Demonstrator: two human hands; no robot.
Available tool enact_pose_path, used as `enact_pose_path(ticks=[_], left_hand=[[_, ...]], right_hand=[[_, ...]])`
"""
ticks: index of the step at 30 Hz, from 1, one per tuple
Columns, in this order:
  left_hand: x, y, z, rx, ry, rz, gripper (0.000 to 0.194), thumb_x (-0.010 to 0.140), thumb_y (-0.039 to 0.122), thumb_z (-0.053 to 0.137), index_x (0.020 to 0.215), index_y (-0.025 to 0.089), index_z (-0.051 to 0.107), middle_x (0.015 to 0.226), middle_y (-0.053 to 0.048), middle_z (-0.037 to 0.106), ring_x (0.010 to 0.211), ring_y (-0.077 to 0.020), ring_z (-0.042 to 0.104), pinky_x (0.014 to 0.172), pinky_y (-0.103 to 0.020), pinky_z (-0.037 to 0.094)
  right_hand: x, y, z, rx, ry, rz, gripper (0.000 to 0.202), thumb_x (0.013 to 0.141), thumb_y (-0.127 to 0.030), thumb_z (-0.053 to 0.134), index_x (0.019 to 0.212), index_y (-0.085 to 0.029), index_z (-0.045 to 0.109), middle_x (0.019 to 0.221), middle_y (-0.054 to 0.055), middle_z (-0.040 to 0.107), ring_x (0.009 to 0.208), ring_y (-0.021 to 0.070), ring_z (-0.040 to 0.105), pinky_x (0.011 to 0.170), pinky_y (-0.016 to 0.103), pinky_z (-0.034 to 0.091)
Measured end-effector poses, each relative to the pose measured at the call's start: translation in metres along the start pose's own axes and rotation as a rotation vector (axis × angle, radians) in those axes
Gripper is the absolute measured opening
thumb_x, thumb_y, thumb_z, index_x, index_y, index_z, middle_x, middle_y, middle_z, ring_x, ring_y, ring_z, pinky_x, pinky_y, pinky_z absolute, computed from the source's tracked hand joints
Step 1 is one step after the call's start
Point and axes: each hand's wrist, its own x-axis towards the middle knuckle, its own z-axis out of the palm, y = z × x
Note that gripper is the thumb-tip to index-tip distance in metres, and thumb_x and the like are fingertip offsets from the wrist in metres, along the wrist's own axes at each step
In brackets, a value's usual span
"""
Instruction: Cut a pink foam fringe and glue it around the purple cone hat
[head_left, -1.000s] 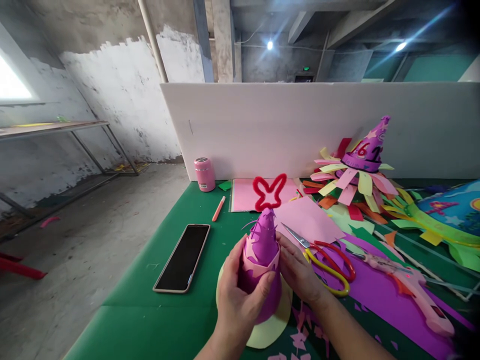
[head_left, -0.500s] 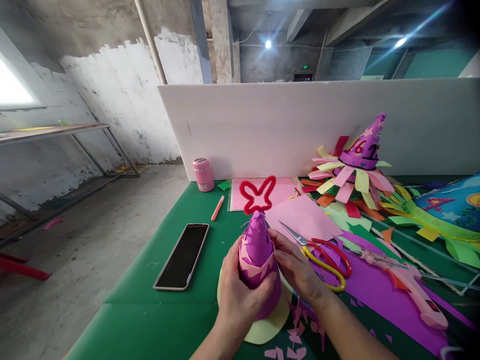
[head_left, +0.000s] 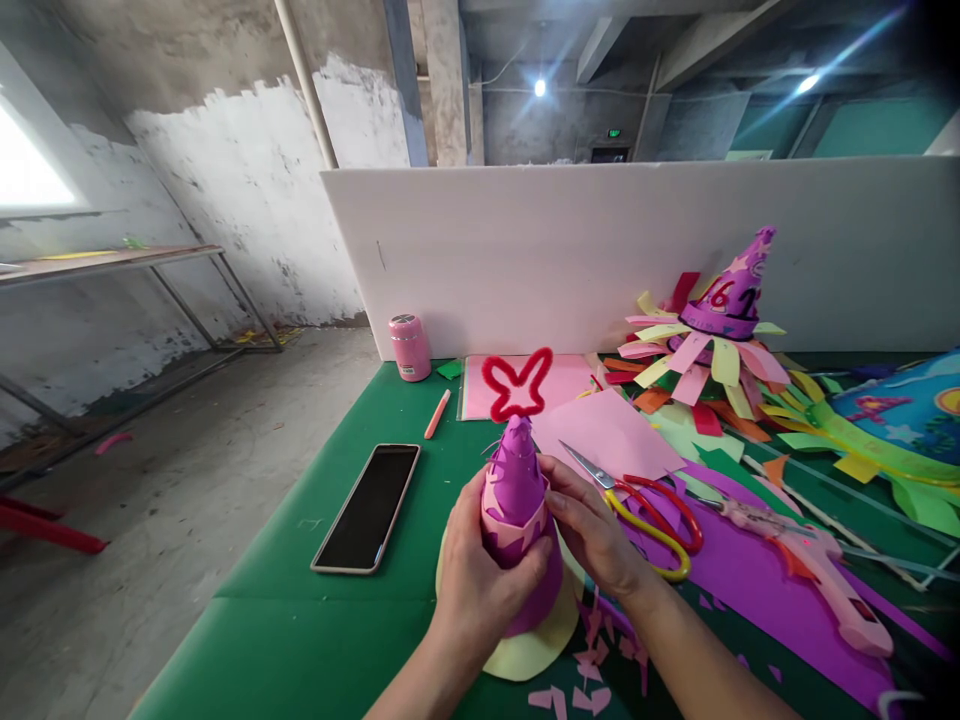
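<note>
A purple cone party hat (head_left: 517, 475) stands upright on a pale yellow round brim (head_left: 525, 655), low in the middle of the view. Pink zigzag bands circle the cone, and a red fuzzy pipe-cleaner butterfly shape (head_left: 517, 385) rises from its tip. My left hand (head_left: 484, 570) wraps round the cone's left side, thumb across the front. From the right, my right hand (head_left: 596, 525) presses its fingers against the pink band. The cone's lower part is partly hidden by my hands.
Red-and-yellow scissors (head_left: 652, 520) lie just right of my right hand, a pink glue gun (head_left: 810, 570) beyond them on purple sheet (head_left: 750, 610). A phone (head_left: 367, 510), a pink bottle (head_left: 409, 347) and a pen (head_left: 437, 415) are left. A decorated hat (head_left: 724, 300) stands at back right.
Both hands keep their hold on the party hat, which stays nearly in place. The view has shifted very slightly.
</note>
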Motion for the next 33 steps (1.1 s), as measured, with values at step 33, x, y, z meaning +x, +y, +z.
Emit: enact_pose_path(ticks=[33], left_hand=[[-0.022,-0.030,-0.004,0.057,0.175,0.118,0.073,0.072,0.032,0.065,0.134,0.018,0.028,0.126,-0.017,0.045,0.118,-0.0310,0.047,0.093,-0.051,0.043]], right_hand=[[-0.010,0.020,-0.028,-0.433,0.174,-0.026,0.037,0.085,-0.038,0.058,0.120,-0.030,0.054,0.130,0.003,0.055,0.126,0.0241,0.042,0.106,0.044,0.033]])
